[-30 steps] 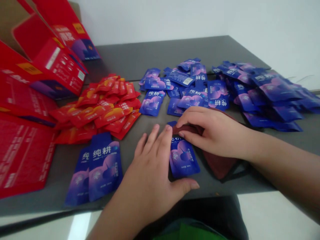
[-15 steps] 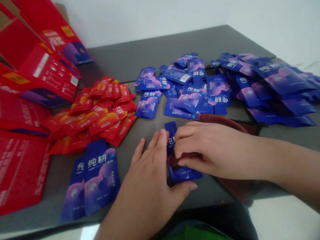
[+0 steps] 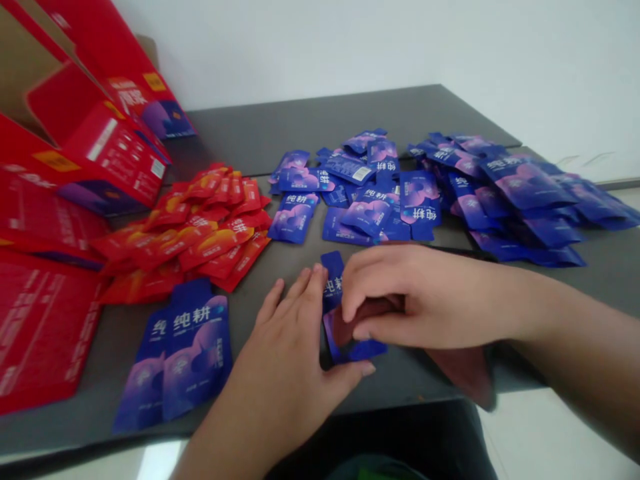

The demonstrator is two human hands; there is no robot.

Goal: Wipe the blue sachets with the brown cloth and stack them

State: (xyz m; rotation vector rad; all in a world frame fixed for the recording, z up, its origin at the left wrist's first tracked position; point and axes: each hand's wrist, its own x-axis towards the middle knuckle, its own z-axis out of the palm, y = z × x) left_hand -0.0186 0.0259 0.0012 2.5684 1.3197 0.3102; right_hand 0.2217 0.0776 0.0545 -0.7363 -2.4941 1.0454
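A purple-blue pouch (image 3: 332, 283) with white lettering lies on the grey table, partly hidden by my hands. My left hand (image 3: 287, 363) rests flat along its left edge, fingers stretched and thumb apart near its lower end. Over the pouch, my right hand (image 3: 420, 293) is closed on a reddish-brown cloth (image 3: 467, 373); part of it is bunched under the fingers against the pouch, and the rest trails below my wrist. Two more purple pouches (image 3: 196, 357) overlap to the left of my left hand.
Red sachets (image 3: 200, 233) are heaped left of centre. Open red boxes (image 3: 120, 150) stand along the left side. One loose pile of purple pouches (image 3: 370, 210) lies beyond my hands, and a taller stack (image 3: 525, 190) sits at the right. A white wall backs the table (image 3: 310, 117).
The camera view has shifted a little. My right hand still presses the cloth on the pouch, its fingers slightly changed in position; my left hand stays beside the pouch.
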